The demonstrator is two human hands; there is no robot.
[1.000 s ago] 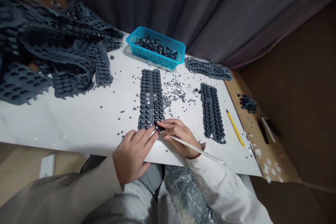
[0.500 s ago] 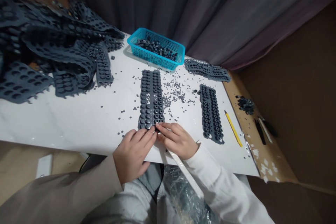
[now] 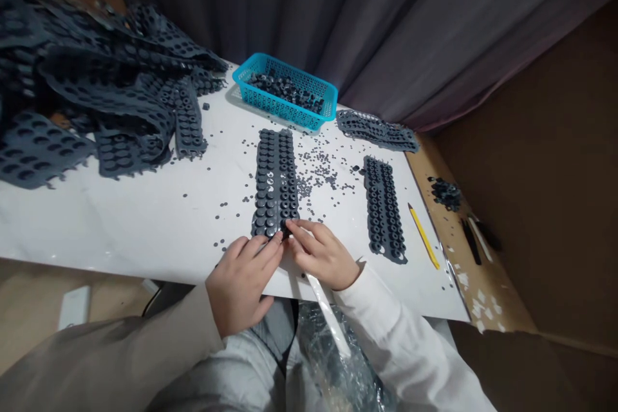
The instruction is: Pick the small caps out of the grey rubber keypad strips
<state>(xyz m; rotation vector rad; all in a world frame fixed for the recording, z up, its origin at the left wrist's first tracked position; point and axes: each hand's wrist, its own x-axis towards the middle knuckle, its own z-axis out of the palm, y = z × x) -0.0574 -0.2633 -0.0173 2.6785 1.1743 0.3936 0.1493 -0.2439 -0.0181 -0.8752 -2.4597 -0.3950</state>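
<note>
Well left of the teal basket (image 3: 280,107) sprawls a heap of dark sheets (image 3: 109,87). Before the basket, the left hand (image 3: 245,275) lies with fingers close together at the near end of a studded strip (image 3: 277,193), where the forefinger of the right hand (image 3: 326,255) also touches; whether its thumb pinches the white stick (image 3: 328,315), I cannot tell.

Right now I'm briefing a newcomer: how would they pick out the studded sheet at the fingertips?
On the white table, find the blue basket. On its near side, a dark studded sheet runs toward the table's near edge, its near end at the left hand and right hand. Unlike the flat sheet farther right, it shows white gaps about midway along.
</note>
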